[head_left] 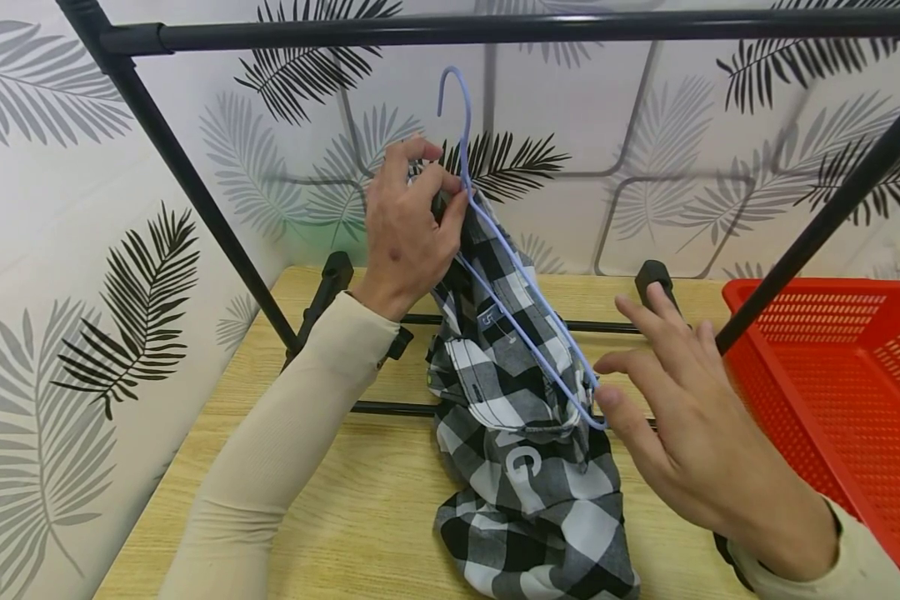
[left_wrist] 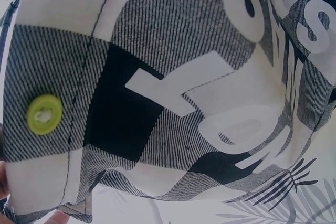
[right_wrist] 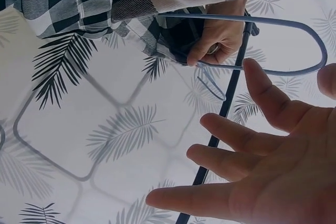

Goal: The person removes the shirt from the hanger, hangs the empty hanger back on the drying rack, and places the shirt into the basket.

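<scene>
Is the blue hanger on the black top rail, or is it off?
Off: the head view shows a gap between the blue hanger's hook and the black top rail.

The person wears a long, close-fitting cream left sleeve (head_left: pixel 300 450) of finely ribbed cloth, with creases gathered across the forearm and a snug cuff (head_left: pixel 371 321) that ends at the wrist, leaving the left hand (head_left: pixel 412 221) bare. A small black block (head_left: pixel 399 343) sits at the edge of that cuff, on the underside of the wrist. The right sleeve (head_left: pixel 810 562) is pale cream as well, with a dark inner edge and a black piece (head_left: pixel 729 562) beside it, and the right hand (head_left: pixel 682 425) is bare too.
</scene>
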A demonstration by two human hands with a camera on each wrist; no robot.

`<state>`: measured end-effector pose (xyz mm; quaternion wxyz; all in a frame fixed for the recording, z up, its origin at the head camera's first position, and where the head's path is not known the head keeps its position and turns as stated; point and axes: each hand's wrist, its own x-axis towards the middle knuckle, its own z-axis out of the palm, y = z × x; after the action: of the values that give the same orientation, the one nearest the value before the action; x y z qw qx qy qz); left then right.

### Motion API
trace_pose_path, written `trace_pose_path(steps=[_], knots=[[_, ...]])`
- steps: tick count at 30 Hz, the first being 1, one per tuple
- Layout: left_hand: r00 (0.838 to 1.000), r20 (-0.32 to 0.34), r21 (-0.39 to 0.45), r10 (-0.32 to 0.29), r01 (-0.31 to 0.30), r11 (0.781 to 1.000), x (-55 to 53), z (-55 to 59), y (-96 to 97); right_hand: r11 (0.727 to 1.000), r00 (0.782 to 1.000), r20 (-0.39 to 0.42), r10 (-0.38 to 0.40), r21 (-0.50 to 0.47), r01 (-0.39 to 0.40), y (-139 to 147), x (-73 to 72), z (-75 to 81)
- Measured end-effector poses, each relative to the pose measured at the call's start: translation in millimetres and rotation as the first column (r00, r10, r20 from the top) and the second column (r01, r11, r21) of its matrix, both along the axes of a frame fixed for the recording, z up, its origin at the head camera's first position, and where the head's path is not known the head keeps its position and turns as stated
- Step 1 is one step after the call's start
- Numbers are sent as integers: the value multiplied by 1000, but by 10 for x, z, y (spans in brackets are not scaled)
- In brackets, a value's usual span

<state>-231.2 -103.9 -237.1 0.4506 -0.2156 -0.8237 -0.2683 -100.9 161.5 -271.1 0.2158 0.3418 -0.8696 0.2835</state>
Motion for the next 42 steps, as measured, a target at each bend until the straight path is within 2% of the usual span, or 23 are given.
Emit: trace_pose_path(steps=[10, 20, 25, 31, 37, 42], knots=[[1000, -12, -1, 0, 0, 1000, 11, -8, 15, 1000, 999, -32, 12, -14, -13, -32, 4, 24], [1000, -8, -7, 3, -3, 1000, 16, -14, 17, 999, 993, -121, 15, -45, -21, -97, -19, 20], [1000, 6, -18, 5, -5, 1000, 18, -18, 12, 998, 982, -187, -1, -61, -11, -136, -33, 28], [1000, 21, -20, 5, -5, 1000, 22, -23, 14, 997, 976, -220, -8, -72, -8, -170, -63, 16], [999, 49, -29, 4, -3, 1000, 19, -23, 32, 997, 954, -299, -6, -70, -15, -196, -120, -8], [998, 67, -24, 5, -4, 1000, 15, -20, 38, 994, 938, -345, -7, -109, -33, -216, -137, -27]])
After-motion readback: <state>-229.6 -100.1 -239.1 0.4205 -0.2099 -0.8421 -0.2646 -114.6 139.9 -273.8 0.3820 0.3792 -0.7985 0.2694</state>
